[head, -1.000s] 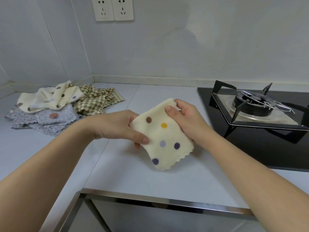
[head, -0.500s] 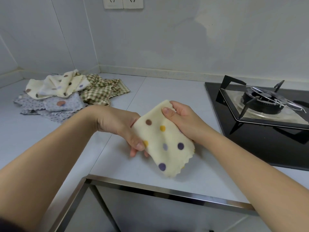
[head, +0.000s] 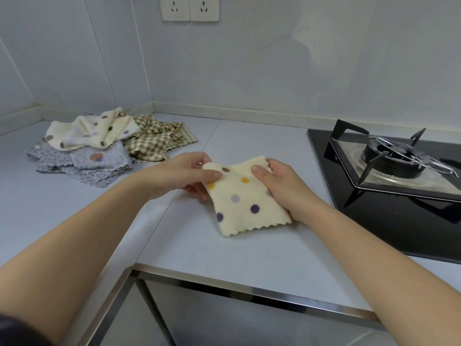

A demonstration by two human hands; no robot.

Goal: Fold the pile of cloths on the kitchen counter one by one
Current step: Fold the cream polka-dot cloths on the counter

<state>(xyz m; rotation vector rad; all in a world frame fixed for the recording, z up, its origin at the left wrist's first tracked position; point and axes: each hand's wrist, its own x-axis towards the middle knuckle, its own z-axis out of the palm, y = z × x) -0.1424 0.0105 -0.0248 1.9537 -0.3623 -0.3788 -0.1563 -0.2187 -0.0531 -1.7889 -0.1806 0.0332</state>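
**Dotted cloth held folded between both hands**

At the far left corner of the surface [head: 249, 260] lay the pile of cloths [head: 104, 151], loose and unfolded. A grey-blue patterned cloth [head: 82, 163] sat at the bottom, a cream spotted cloth [head: 92, 132] was crumpled on top of it, and a green checked cloth [head: 157, 141] spread out on the pile's right side, toward the back wall.

Right of the pile, near the middle of the surface, the left hand [head: 179, 176] pinched the far left corner of a folded cream dotted cloth [head: 245, 203], with the thumb on top and the fingers curled underneath. The cloth hung between the two hands in a rough square, folded in layers, its scalloped edge toward the front edge of the surface. Whether that edge touched the surface could not be told. The right hand [head: 279, 183] gripped the cloth's far right corner and right side, the thumb pressed on top and the fingers wrapped behind the fabric.

Further right, a black gas hob [head: 389, 216] was set into the right end of the surface, with a burner and pan support [head: 389, 158] on it, well apart from the cloth. On the back wall above, two white sockets [head: 190, 7] sat side by side. A metal strip [head: 249, 293] ran along the front edge of the surface.
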